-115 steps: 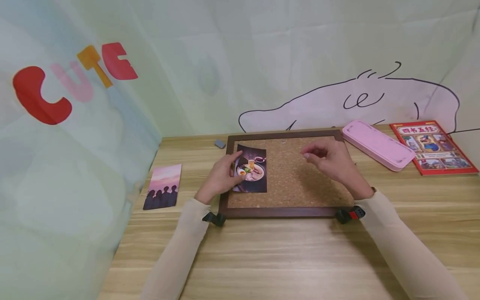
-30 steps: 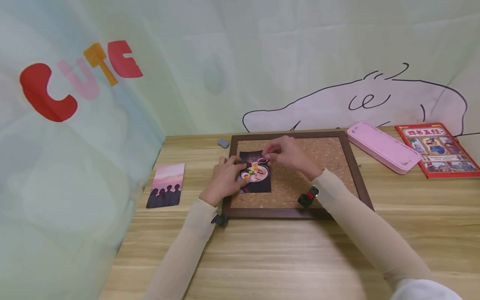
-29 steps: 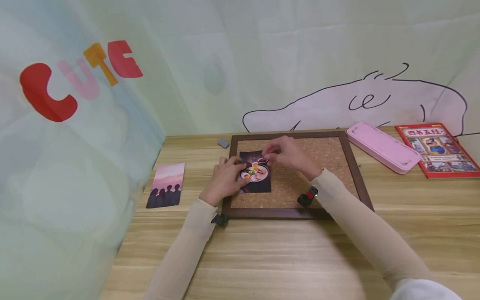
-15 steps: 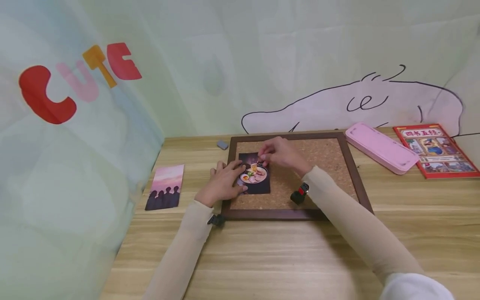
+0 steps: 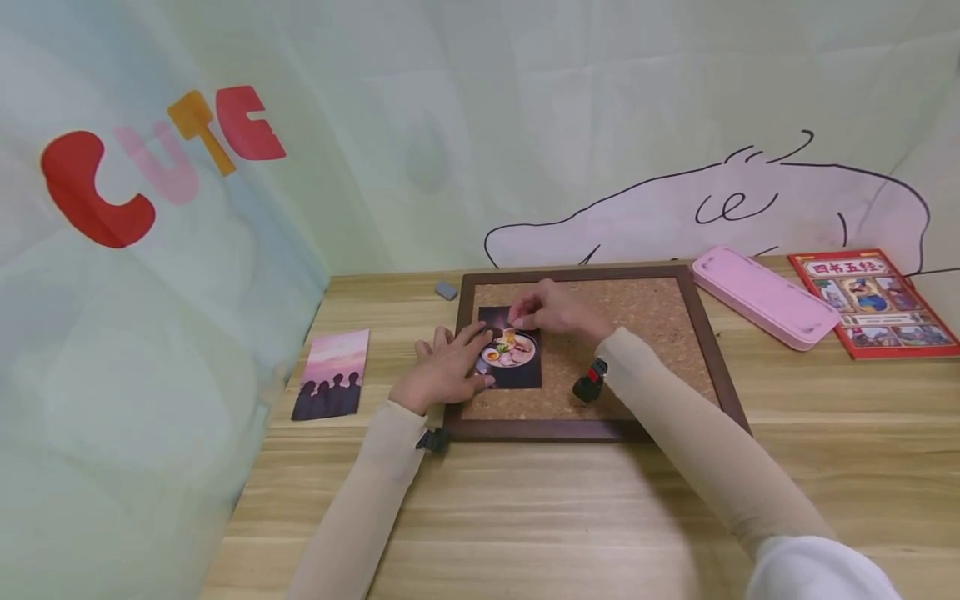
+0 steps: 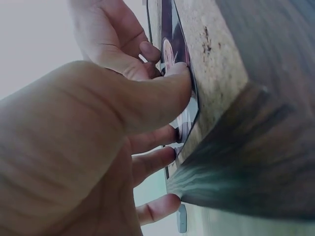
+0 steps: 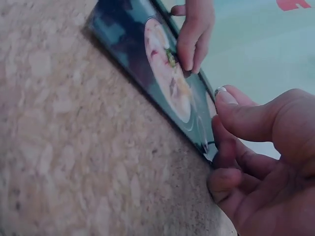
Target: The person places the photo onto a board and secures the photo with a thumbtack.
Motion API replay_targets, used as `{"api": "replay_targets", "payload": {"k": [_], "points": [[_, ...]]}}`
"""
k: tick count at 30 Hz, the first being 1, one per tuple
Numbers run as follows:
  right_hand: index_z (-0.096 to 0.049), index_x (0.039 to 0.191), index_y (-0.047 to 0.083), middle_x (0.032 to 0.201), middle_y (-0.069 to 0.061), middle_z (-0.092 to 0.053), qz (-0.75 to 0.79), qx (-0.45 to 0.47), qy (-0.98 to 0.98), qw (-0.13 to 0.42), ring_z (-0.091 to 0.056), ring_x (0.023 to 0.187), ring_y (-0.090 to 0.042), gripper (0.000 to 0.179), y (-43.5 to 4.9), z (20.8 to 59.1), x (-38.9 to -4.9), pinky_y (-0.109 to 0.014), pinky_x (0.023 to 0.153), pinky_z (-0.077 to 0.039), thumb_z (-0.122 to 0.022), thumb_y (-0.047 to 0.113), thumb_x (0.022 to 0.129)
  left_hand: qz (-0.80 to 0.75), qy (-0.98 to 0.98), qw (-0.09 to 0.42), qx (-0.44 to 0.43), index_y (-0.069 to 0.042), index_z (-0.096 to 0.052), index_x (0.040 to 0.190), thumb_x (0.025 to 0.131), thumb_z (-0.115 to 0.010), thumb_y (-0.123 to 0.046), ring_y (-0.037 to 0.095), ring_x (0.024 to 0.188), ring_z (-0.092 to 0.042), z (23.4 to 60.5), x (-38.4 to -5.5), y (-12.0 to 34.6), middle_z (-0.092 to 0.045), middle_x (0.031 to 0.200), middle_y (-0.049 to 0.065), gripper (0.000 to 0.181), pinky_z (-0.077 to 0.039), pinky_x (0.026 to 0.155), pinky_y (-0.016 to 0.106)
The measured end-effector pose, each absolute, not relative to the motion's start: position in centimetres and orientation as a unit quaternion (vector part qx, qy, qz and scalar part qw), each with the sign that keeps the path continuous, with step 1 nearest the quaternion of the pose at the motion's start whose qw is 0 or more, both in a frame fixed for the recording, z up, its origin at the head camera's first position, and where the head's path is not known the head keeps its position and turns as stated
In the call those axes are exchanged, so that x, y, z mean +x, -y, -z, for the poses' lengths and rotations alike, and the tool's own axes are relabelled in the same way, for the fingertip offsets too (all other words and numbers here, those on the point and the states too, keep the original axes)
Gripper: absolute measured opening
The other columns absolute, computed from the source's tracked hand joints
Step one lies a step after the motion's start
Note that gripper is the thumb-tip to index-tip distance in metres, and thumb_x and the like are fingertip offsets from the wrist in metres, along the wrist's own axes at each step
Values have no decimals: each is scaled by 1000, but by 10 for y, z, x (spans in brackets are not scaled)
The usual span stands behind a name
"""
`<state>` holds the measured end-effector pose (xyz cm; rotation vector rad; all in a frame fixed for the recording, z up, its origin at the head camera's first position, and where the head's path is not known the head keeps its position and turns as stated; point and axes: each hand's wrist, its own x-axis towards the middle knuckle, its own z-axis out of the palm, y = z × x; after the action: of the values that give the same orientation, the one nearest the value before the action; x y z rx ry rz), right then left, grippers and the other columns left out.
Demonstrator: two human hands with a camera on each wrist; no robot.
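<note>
A photo print of a noodle bowl (image 5: 527, 377) lies on the left part of a cork board (image 5: 652, 307) with a dark wooden frame. My left hand (image 5: 442, 372) reaches over the board's left edge, its spread fingers and thumb pressing the photo's left side. At the photo's upper right, my right hand (image 5: 561, 308) holds thumb and fingers pinched together, fingertips right over the print. In the right wrist view a small shiny pin-like thing (image 7: 220, 90) shows at the right thumb's tip; I cannot tell exactly what it is, as the fingers mostly hide it.
Left of the board lies another photo (image 5: 330, 375), with a sunset sky and dark silhouettes. A small grey block (image 5: 446, 290) sits behind the board's left corner. To the right are a pink pencil case (image 5: 765, 297) and a red book (image 5: 870, 302). Fabric walls stand behind and at left.
From above the board's right half, my right hand has come left onto the photo's upper part and shifted slightly further left. My left fingers have spread, with the thumb lower on the photo.
</note>
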<state>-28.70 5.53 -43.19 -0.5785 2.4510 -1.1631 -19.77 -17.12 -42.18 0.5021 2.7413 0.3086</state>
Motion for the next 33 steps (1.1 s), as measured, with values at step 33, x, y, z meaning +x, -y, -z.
{"api": "replay_targets", "payload": {"k": [33], "points": [[-82, 106, 11, 100, -5, -73, 353, -130, -907, 192, -59, 90, -21, 11, -38, 429, -300, -31, 78, -43, -73, 17, 102, -106, -963, 173, 177, -16, -35, 169, 103, -70, -39, 42, 137, -33, 422, -197, 171, -21, 182, 5, 78, -28, 101, 59]]}}
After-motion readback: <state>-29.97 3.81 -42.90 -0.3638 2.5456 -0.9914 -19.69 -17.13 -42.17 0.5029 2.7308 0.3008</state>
